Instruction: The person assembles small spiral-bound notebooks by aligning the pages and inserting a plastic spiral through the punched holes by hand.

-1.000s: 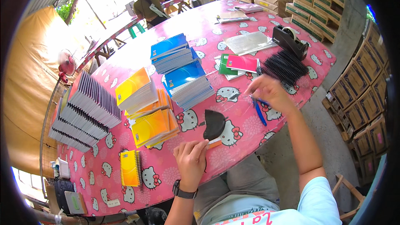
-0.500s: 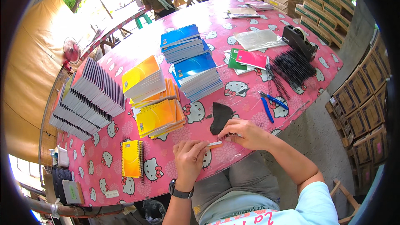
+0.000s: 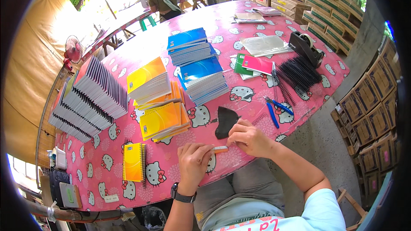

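Our pink bench point(image 3: 265, 21) holds notebook stacks point(image 3: 201, 75) at twelve o'clock. Left hand point(image 3: 193, 162) and right hand point(image 3: 248, 137) each close a grip on a small notebook point(image 3: 219, 149), steadying both ends.

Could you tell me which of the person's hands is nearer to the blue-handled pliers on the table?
Right. The right hand lies just left of the blue-handled pliers; the left hand sits farther left.

Small flat orange notebook point(image 3: 219, 149), lying edge-on near table's front edge, held at both ends between 2 hands
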Action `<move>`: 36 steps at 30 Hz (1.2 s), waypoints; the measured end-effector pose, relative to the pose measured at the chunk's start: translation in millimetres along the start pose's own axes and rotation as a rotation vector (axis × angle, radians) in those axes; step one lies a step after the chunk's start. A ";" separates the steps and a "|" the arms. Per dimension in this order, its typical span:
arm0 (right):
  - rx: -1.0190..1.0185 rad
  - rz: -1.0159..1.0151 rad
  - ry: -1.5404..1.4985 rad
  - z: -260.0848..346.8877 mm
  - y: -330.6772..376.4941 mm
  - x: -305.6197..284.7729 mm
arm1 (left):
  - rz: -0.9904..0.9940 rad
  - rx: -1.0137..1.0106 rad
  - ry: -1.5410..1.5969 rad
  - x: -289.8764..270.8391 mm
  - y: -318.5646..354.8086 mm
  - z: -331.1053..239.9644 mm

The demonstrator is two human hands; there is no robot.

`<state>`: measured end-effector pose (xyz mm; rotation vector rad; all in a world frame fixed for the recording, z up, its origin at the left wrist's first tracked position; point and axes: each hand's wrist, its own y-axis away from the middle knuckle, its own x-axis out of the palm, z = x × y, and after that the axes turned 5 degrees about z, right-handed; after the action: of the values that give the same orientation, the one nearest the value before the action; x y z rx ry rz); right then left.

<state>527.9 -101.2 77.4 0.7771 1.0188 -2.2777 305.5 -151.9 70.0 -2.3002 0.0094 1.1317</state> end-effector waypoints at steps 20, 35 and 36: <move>0.160 0.210 0.268 -56.7 -13.6 -2.3 | 0.177 0.081 -0.055 2.0 -5.4 -27.0; 0.275 0.109 -1.067 -26.0 18.2 -0.3 | 0.096 -0.044 -0.056 -5.0 9.8 3.1; 0.190 0.132 -0.988 -22.0 20.9 5.6 | 0.103 -0.035 -0.057 -4.8 12.6 7.9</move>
<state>544.0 -97.4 51.3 -0.2483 0.2757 -2.2143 293.6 -159.6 63.5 -2.3200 0.0879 1.2586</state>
